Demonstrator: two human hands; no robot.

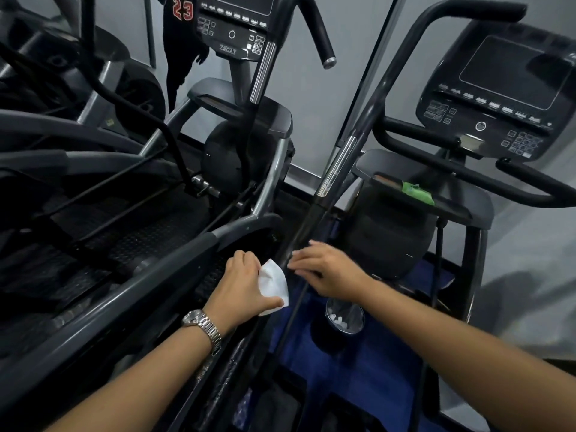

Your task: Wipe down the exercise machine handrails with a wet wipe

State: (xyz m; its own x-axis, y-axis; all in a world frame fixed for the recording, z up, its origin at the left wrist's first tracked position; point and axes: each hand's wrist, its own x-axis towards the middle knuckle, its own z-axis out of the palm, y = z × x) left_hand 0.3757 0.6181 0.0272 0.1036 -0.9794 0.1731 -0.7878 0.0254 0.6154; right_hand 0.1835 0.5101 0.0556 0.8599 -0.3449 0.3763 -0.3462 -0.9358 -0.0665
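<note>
2 bare hands meet low in the head view, either side of a dark slanting handrail (314, 207) that climbs from the bottom centre up toward the top right. The left hand (246, 285), with a metal watch (202, 325) on its wrist, sits just left of that handrail and pinches a white wet wipe (274, 283) between thumb and fingers; the wipe lies just beside the rail, and whether it touches the rail cannot be told. The right hand (327, 272) is just right of the handrail, fingers spread and loosely extended toward it, holding nothing, its fingertips at or very near the bar. Partway up the handrail is a shiny silver grip section (338, 165). Right of the handrail stands an exercise machine with a console (498, 98) and a tray carrying a green packet (417, 191). Below the right hand, right of the rail, a cup (344, 316) with white pieces inside sits over blue flooring (367, 369). Left of the handrail, a second console (237, 26) and a dark garment marked 23 (184, 35) hang higher up.
</note>
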